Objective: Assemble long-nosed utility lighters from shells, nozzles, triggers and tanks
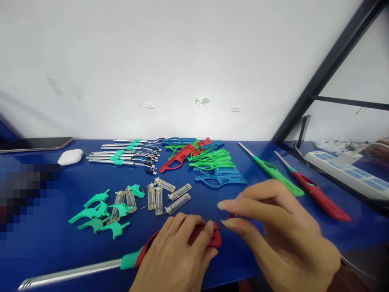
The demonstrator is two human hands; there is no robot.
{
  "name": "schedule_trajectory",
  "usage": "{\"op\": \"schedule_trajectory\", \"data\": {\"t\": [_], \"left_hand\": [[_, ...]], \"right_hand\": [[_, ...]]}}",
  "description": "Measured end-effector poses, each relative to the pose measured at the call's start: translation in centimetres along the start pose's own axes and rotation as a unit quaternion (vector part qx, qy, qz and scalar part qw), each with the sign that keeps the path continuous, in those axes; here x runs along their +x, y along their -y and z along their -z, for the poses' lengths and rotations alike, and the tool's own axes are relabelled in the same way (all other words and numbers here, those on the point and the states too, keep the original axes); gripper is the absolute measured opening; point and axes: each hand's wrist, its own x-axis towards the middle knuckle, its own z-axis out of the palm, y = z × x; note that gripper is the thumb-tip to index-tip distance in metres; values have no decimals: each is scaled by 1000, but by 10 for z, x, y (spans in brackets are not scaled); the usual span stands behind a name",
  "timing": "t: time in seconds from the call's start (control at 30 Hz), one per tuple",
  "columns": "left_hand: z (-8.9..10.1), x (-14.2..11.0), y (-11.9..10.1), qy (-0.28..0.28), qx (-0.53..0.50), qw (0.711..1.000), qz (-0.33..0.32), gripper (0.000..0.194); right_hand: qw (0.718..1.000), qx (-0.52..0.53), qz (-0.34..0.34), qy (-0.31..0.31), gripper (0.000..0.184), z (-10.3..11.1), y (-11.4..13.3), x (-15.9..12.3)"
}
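Left hand (179, 251) clasps a red lighter (130, 259) along the worktop (234, 259) near edge; whether the right hand (282, 235) pinches anything, I can't tell. Slack grip might let the lighter twist.

Blue tabletop (209, 202) — metal rods (105, 161), casings (182, 155), clear tanks (159, 200), 2 lighters (277, 174) at right
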Motion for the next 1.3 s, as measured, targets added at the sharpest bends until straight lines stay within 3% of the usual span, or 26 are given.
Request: {"op": "schedule_trajectory", "data": {"t": [0.07,0.2,0.27,0.37,0.5,0.67,0.8,0.97,1.13,1.3], "left_hand": [[0,0,1,10,-3,1000,7,29],[-1,0,1,-11,-4,1000,0,26],[-1,0,0,-15,-9,1000,-4,23],[0,0,0,-1,-9,1000,7,18],[-1,-1,0,8,2,1000,6,20],[-3,0,0,12,5,1000,8,22],[-3,0,0,9,4,1000,6,22],[-4,2,0,7,5,1000,3,25],[-4,0,1,2,15,1000,2,27],[-3,-3,-2,1,41,999,-5,31]], "right_hand": [[999,-32,-11,12,43,1,0,0],[992,55,-33,111,46,4,0,-2],[995,61,-14,72,33,3,1,-3],[1000,-14,-11,17,26,2,3,-2],[994,14,-52,93,44,2,2,1],[999,47,-22,7,48,-1,1,6],[995,52,-59,55,39,0,4,7],[997,53,-64,-5,29,1,4,10],[992,81,-84,42,26,-1,3,11],[994,69,-85,-28,22,-5,2,9]]}}
